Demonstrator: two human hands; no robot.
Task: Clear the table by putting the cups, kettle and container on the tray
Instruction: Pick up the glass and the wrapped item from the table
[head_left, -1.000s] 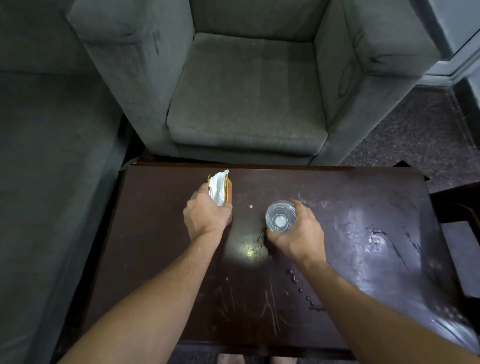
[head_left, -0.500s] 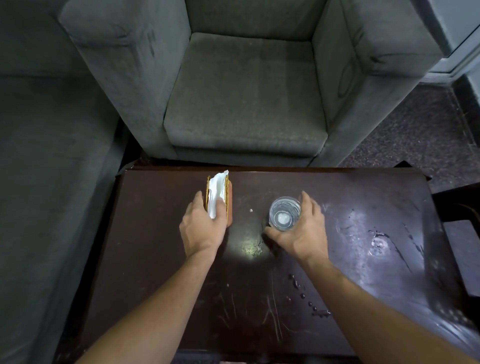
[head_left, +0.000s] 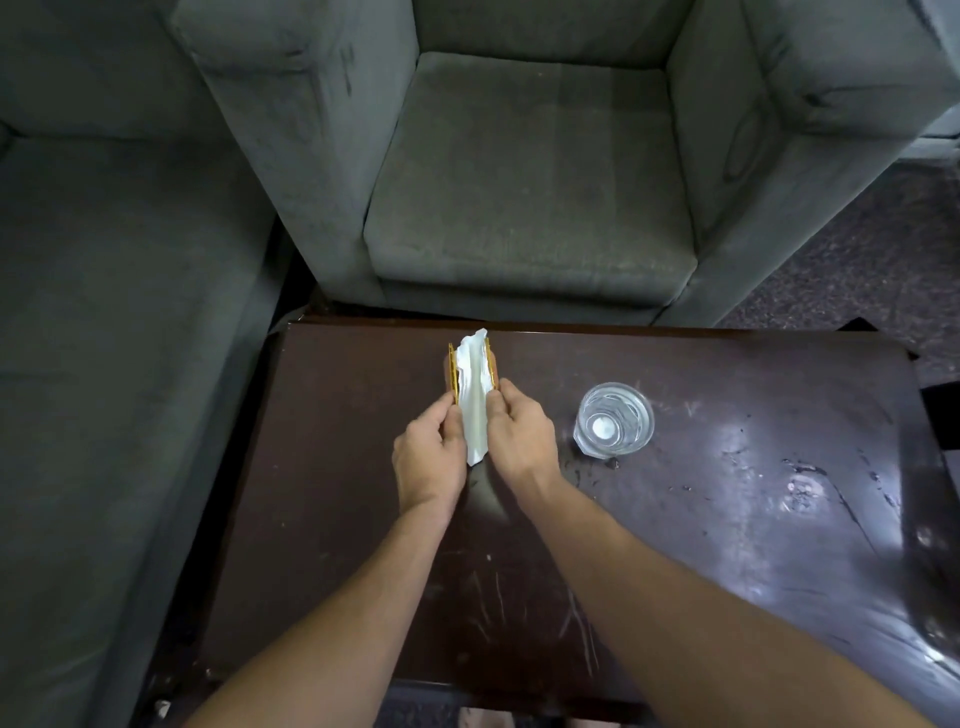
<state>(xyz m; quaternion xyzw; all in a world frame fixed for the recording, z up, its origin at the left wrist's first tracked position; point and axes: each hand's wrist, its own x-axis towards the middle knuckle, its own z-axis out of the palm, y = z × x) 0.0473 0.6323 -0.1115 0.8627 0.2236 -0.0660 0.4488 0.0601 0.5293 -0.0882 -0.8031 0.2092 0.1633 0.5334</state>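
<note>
A narrow golden napkin holder (head_left: 453, 371) with white tissue (head_left: 474, 395) stands on the dark wooden table (head_left: 337, 493), near its far edge. My left hand (head_left: 428, 460) grips the holder's left side and my right hand (head_left: 519, 439) grips its right side, fingers curled against the frame. A clear glass cup (head_left: 614, 420) stands upright on the table to the right, apart from both hands. No tray or kettle is in view.
A grey armchair (head_left: 530, 197) stands just beyond the table's far edge, and a grey sofa (head_left: 114, 312) runs along the left. Scratches and wet marks cover the table's right half (head_left: 795, 488). Dark carpet (head_left: 883, 260) shows at the right.
My right hand let go of the glass cup and moved left to the napkin holder's right side. The left hand stayed on the holder. The view shifted slightly.
</note>
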